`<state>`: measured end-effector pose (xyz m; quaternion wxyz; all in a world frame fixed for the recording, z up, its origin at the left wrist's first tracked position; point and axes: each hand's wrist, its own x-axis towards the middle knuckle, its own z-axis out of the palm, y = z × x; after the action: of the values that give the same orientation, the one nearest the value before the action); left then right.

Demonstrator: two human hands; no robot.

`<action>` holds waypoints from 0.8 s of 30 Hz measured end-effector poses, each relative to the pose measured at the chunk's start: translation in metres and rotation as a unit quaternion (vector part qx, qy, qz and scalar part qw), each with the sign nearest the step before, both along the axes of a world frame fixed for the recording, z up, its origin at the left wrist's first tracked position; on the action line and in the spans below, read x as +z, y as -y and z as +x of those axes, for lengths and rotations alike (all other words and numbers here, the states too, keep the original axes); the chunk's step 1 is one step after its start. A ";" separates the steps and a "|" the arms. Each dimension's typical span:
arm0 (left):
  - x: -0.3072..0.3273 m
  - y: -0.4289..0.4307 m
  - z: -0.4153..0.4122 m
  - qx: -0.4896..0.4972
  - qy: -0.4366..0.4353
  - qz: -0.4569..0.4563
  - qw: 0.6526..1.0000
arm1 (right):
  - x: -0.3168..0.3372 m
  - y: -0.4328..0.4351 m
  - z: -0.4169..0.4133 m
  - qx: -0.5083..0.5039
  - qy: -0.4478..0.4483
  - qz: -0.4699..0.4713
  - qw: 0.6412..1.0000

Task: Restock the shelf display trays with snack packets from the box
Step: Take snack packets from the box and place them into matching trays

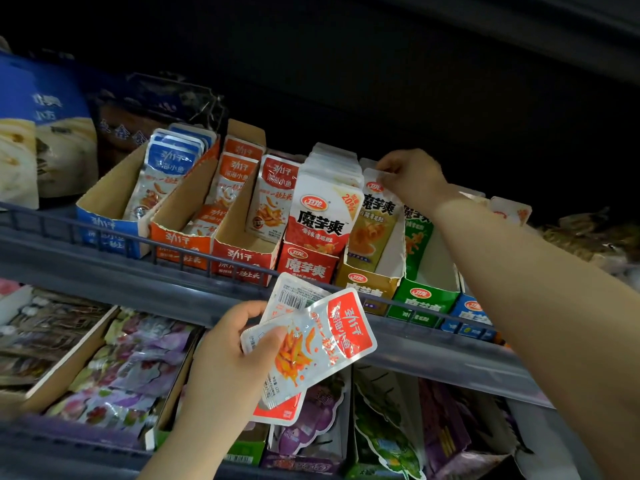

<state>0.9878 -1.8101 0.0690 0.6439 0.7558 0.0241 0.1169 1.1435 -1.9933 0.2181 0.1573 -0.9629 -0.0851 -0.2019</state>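
The left hand (235, 344) grips two red fish snack packets (311, 341) below the shelf rail (104, 233), while the right hand (412, 174) pinches the top of a yellow packet (375, 216) standing in the yellow tray (367, 285).

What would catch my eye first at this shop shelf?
Low in the middle, the left hand holds a fan of red-and-clear plastic snack packets. Up on the grey metal shelf, the right hand pinches the top of a yellow-brown plastic packet standing in a yellow cardboard tray.
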 end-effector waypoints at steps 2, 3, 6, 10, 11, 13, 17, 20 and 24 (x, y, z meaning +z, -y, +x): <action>-0.001 -0.003 0.000 -0.003 -0.004 0.000 1.000 | -0.002 -0.001 0.003 -0.008 0.011 0.000 1.000; -0.001 -0.005 0.000 -0.004 -0.005 -0.007 1.000 | -0.003 -0.001 0.004 -0.013 0.018 -0.001 1.000; 0.000 -0.008 0.000 -0.003 -0.003 -0.041 0.999 | -0.007 0.001 0.007 -0.046 0.043 -0.060 0.996; 0.001 -0.010 0.000 -0.007 -0.007 -0.085 0.996 | -0.012 0.002 0.004 -0.076 0.060 -0.130 0.987; 0.001 -0.010 0.000 -0.009 -0.008 -0.093 0.996 | -0.012 0.002 0.003 -0.080 0.062 -0.126 0.987; 0.000 -0.010 0.000 -0.015 -0.008 -0.100 0.995 | -0.012 0.005 0.001 -0.078 0.064 -0.119 0.988; -0.003 -0.007 0.001 -0.017 -0.005 -0.091 0.996 | -0.011 0.008 -0.010 -0.067 0.080 -0.091 0.990; -0.002 -0.005 0.001 -0.013 -0.003 -0.089 0.996 | -0.009 0.012 -0.026 -0.065 0.136 -0.055 0.987; 0.001 -0.003 0.000 0.004 -0.007 -0.101 0.995 | -0.014 0.011 -0.068 0.025 0.191 0.050 0.980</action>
<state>0.9878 -1.8068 0.0696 0.7164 0.6875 0.0431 0.1108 1.0755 -2.0047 0.2043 0.1910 -0.8952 -0.1277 -0.3820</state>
